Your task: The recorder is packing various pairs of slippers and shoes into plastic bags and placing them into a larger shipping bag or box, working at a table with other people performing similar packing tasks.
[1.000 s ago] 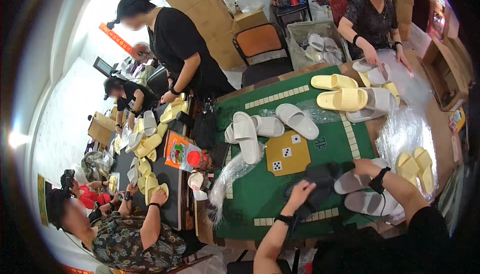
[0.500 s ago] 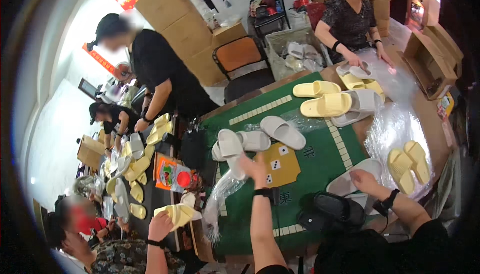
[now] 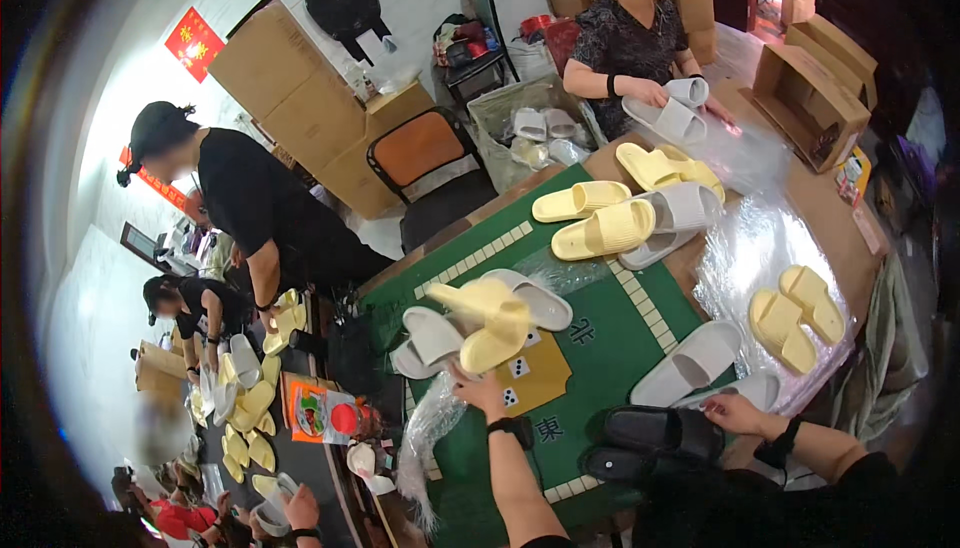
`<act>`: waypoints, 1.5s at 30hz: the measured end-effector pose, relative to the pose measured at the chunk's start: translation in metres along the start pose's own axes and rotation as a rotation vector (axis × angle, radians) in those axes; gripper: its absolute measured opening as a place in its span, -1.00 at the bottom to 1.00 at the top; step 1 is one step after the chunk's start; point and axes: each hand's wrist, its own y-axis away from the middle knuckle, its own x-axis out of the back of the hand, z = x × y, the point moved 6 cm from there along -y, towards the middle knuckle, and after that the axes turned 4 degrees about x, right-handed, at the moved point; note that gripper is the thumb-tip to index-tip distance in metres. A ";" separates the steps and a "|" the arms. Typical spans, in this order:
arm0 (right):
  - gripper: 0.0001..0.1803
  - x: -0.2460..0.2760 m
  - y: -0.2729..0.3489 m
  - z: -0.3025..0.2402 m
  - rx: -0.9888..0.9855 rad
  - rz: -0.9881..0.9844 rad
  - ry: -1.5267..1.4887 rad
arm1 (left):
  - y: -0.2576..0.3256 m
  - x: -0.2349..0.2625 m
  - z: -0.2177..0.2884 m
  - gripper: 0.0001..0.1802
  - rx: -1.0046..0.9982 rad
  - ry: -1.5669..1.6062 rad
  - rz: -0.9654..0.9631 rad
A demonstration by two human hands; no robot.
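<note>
While the left hand (image 3: 478, 386) grips smooth yellow foam slippers (image 3: 492, 320), the right hand (image 3: 733, 413) pinches crinkly clear plastic (image 3: 775, 248).

Pale yellow slippers (image 3: 492, 326), grey slipper (image 3: 690, 362), black slippers (image 3: 650, 438), green table (image 3: 610, 333).

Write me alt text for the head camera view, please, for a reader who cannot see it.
Seen from above, the person's left hand lifts a pale yellow slipper over a green table, while the right hand rests by a grey slipper and a black pair. More slippers cover the table, and other people handle slippers nearby.
</note>
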 end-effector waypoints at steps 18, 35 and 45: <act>-0.65 -0.004 -0.001 -0.014 0.013 -0.178 0.110 | 0.178 -0.004 0.176 -0.29 -1.039 0.363 -1.262; -0.66 0.007 0.028 -0.047 -0.044 -0.469 -0.076 | 0.013 -0.063 0.072 -0.46 -0.342 -0.076 -0.341; -0.17 0.096 -0.167 -0.086 0.227 0.309 0.302 | 0.207 0.044 0.038 -0.63 -0.198 0.255 -1.246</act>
